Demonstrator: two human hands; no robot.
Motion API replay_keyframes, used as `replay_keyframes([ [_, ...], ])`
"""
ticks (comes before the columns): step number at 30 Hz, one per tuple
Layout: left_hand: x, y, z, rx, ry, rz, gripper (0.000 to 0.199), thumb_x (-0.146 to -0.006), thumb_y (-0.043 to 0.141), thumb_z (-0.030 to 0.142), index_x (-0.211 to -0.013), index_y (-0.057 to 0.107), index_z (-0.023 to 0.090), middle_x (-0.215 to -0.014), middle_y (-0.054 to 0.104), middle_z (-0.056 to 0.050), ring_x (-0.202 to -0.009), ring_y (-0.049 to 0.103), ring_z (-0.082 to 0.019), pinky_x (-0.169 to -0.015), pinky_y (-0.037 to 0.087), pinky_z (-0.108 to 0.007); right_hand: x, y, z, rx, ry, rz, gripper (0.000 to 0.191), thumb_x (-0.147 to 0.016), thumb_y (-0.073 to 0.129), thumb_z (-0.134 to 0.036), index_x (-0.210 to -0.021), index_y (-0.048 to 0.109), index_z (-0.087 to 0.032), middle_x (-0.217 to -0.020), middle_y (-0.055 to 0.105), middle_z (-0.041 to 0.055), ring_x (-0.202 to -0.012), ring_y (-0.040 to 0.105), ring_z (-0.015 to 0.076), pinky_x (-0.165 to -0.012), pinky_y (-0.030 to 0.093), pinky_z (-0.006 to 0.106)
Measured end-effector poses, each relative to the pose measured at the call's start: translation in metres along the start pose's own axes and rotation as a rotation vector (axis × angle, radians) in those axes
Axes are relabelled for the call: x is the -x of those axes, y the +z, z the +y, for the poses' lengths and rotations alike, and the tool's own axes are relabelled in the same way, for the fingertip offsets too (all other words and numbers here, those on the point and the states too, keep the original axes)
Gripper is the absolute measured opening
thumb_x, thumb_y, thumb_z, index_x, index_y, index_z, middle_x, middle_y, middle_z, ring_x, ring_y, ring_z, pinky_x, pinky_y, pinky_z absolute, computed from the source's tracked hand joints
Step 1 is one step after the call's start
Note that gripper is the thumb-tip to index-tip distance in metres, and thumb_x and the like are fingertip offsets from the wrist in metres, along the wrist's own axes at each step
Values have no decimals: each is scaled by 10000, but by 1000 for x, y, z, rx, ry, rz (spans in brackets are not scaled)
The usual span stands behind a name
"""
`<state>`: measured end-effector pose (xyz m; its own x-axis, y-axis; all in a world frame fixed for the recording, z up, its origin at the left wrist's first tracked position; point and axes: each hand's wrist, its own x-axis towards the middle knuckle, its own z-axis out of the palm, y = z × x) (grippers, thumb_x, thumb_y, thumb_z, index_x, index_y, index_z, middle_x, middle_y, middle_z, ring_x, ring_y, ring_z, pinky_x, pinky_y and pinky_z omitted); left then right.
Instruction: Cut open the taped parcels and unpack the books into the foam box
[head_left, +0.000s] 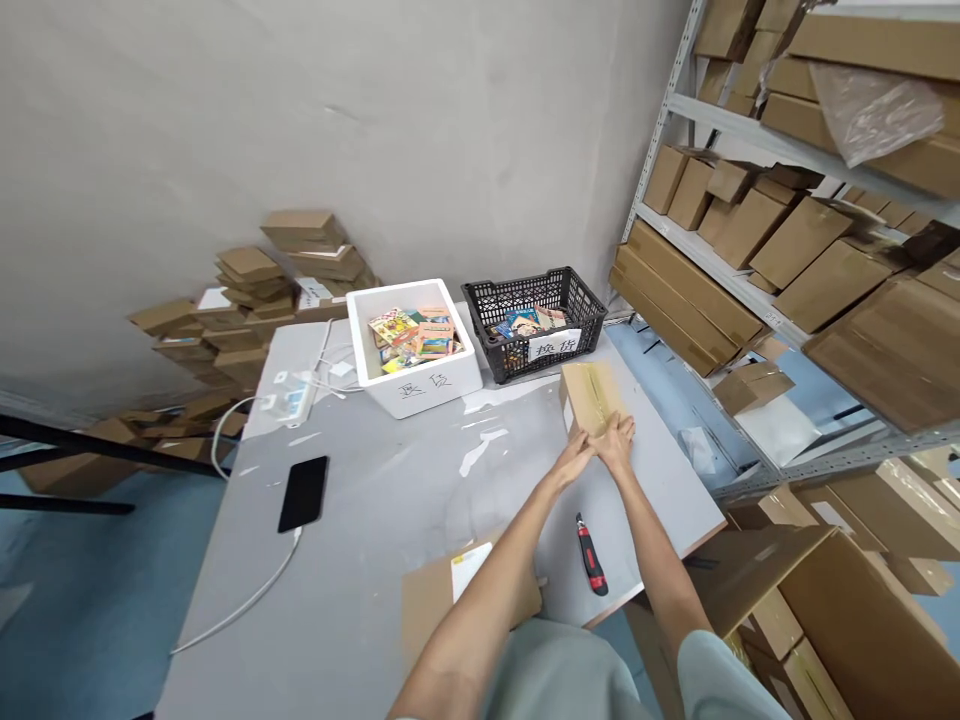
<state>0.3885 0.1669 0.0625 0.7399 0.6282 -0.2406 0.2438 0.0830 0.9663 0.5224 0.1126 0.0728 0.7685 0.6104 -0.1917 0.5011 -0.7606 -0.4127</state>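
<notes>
A small cardboard box (579, 385) with clear tape along its top rests on the grey table, at the right. At its near end my left hand (574, 455) grips the lower left corner. My right hand (616, 440) is closed on the near right part of the same box, close beside the left one. The fingertips are partly hidden against the cardboard. Nearer to me lies a red and black utility knife (592, 556) on the table. A flat brown cardboard package (427, 600) with a white label is partly covered by my left forearm.
At the back of the table (360, 540) stand a white foam box (469, 375) and a black plastic crate (495, 360), both holding colourful packets. A phone (304, 494), its cable and a power strip (298, 398) are at left. Box-filled shelves (739, 125) rise on the right.
</notes>
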Motion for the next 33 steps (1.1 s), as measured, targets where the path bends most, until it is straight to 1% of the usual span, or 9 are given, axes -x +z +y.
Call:
replay_keyframes([
  [5, 35, 19, -5, -52, -2, -16, 795, -924, 760, 454, -1682, 663, 239, -1855, 482, -146, -1778, 392, -333, -1492, 257, -491, -41, -29, 20, 52, 53, 31, 1290, -905, 843, -662, -1863, 257, -26, -1914, 132, 412, -1811, 151, 527, -1368, 341, 671],
  [10, 87, -9, -17, -141, -21, 85, 686, -962, 737, 445, -1613, 709, 232, -1798, 568, -155, -1751, 444, -352, -1499, 245, -492, -63, -48, 4, 90, 70, -5, 1244, -951, 829, -590, -1841, 241, 51, -1913, 90, 430, -1819, 94, 536, -1423, 207, 668],
  [14, 147, -49, -41, -166, -84, 313, 620, -1019, 644, 370, -1609, 672, 184, -1837, 513, -173, -1819, 286, -366, -1516, 120, -588, -12, -15, 9, 135, -187, 159, 890, -1080, 638, -423, -1808, 352, 2, -1907, 233, 368, -1784, 225, 473, -1417, 245, 650],
  [16, 187, -71, -61, -304, -58, 515, 548, -1039, 611, 332, -1572, 689, 229, -1772, 605, -140, -1784, 370, -343, -1504, 185, -618, 36, 16, 26, 112, -307, 93, 773, -1106, 589, -407, -1763, 432, -30, -1836, 387, 347, -1708, 367, 439, -1395, 329, 594],
  [19, 250, -99, -98, -383, -97, 808, 558, -1091, 527, 358, -1596, 661, 163, -1766, 594, -182, -1760, 406, -335, -1489, 265, -563, 113, 56, 65, 6, -190, -135, 751, -1021, 732, -429, -1627, 555, -22, -1667, 556, 350, -1608, 479, 441, -1371, 389, 546],
  [21, 286, -111, -120, -344, -225, 942, 620, -1096, 515, 390, -1634, 618, 99, -1734, 603, -236, -1691, 503, -358, -1459, 335, -543, 150, 70, 90, -49, -62, -228, 712, -928, 820, -392, -1519, 628, -44, -1608, 598, 349, -1582, 504, 455, -1358, 404, 549],
  [23, 312, -118, -138, -242, -372, 979, 649, -1088, 526, 416, -1645, 603, 92, -1705, 627, -245, -1603, 598, -375, -1407, 417, -549, 170, 76, 107, -82, -12, -273, 582, -891, 809, -335, -1398, 684, -77, -1559, 639, 334, -1534, 556, 444, -1330, 433, 543],
  [26, 329, -118, -155, -42, -466, 909, 627, -1078, 550, 476, -1575, 659, 110, -1646, 684, -240, -1530, 655, -401, -1359, 462, -577, 177, 77, 114, -182, -17, -331, 360, -906, 736, -335, -1204, 718, -135, -1394, 750, 257, -1381, 668, 373, -1227, 520, 477],
  [33, 324, -112, -161, 137, -395, 863, 739, -1042, 525, 808, -1282, 803, 167, -1409, 816, -206, -1362, 736, -400, -1262, 537, -549, 177, 89, 58, -595, -6, -530, 388, -926, 680, -603, -937, 682, -216, -947, 839, 94, -920, 798, 235, -868, 643, 331],
])
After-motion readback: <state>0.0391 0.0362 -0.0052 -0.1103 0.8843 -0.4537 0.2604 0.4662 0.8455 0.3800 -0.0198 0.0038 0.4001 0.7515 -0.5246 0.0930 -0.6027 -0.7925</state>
